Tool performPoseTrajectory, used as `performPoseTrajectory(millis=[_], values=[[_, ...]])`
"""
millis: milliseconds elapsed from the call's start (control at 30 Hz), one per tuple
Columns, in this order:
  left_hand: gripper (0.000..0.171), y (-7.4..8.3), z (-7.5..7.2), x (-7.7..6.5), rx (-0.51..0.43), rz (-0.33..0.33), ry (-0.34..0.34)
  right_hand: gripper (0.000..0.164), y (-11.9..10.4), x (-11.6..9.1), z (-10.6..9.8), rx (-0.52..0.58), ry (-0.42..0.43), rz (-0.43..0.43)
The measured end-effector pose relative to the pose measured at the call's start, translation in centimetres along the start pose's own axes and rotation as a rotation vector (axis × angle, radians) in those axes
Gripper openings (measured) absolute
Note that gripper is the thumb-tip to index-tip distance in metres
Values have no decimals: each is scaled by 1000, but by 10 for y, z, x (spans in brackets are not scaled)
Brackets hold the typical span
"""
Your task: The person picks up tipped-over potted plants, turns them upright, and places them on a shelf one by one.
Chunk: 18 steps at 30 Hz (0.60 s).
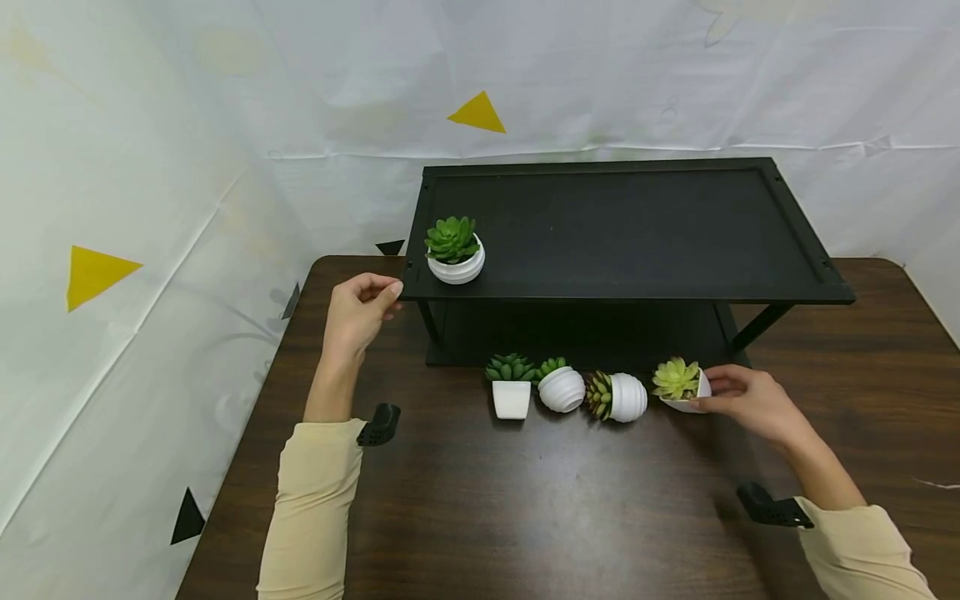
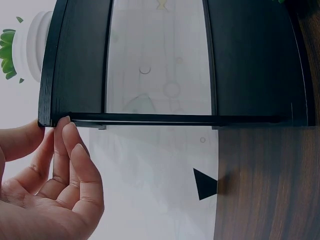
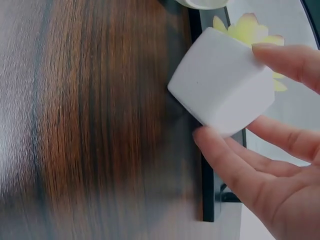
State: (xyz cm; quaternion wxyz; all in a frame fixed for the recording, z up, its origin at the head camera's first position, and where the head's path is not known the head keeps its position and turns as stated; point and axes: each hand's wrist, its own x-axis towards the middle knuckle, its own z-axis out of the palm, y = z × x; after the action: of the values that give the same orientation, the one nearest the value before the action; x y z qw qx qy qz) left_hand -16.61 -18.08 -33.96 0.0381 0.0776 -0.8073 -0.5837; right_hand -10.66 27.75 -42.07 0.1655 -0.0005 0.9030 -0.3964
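Observation:
My left hand [image 1: 354, 315] pinches the near left corner of the black two-tier shelf [image 1: 637, 229], thumb on the top board's edge and fingertips beneath it in the left wrist view. With the right hand [image 1: 759, 407] I grip a yellow-green potted succulent [image 1: 677, 381] at the shelf's front right. Its white angular pot [image 3: 220, 82] is tilted between thumb and fingers in the right wrist view. On the top board, near my left hand, stands a green succulent in a round white pot [image 1: 457, 263].
Along the shelf's front stands a succulent in a square white pot [image 1: 512, 400]. Beside it a small green succulent in a ribbed pot [image 1: 562, 389] leans over, and a reddish-green one in a white pot [image 1: 628, 397] lies sideways. White sheeting [image 1: 600, 75] hangs behind the brown table [image 1: 525, 517].

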Motion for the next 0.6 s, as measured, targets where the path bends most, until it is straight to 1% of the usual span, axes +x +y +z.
performPoseTrajectory(millis=[233,400,600], values=[[20,0,1,0,7,-9,0,61,11,-3,-7,72,-81,7],[21,0,1,0,3,-3,0,60,16,-6,-11,60,-115,0],[20,0,1,0,2,6,2,65,23,-8,-12,47,-140,-8]])
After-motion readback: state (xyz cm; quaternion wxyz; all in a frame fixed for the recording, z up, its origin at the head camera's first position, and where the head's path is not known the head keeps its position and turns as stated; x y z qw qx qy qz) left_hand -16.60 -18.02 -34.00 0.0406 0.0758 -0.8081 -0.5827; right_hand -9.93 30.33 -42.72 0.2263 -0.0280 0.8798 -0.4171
